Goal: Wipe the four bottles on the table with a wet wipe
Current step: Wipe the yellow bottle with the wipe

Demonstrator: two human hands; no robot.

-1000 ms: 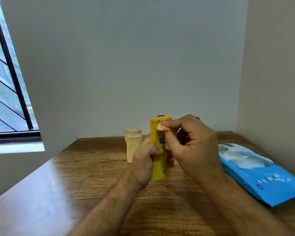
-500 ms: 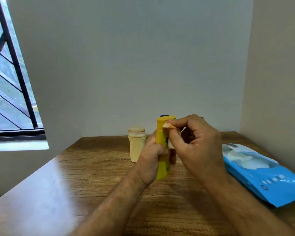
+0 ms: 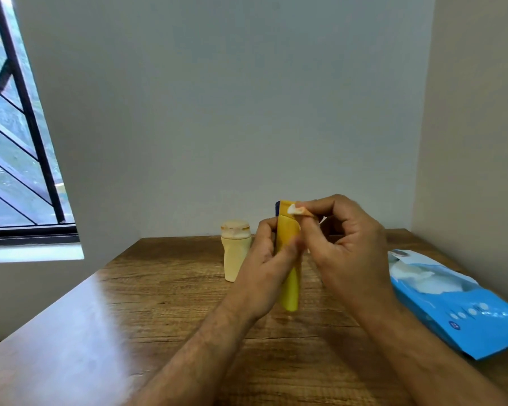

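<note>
Turned since a second ago, the yellow bottle (image 3: 289, 259) stood upright above the table (image 3: 159, 303), cap up, gripped in my left hand (image 3: 264, 268); my right hand (image 3: 343, 247) pinched the wipe (image 3: 294, 210) against its cap.

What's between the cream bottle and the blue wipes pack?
In the head view, both hands: left hand gripping the yellow bottle, right hand pinching a wipe.

A wooden table (image 3: 165, 312) with a visible grain is pushed into a corner between two walls. A cream bottle (image 3: 235, 253) is stood upright toward the far edge. A blue wipes pack (image 3: 452, 300) is laid flat along the right side (flap peeled open, white wipes showing), well apart from it.
</note>
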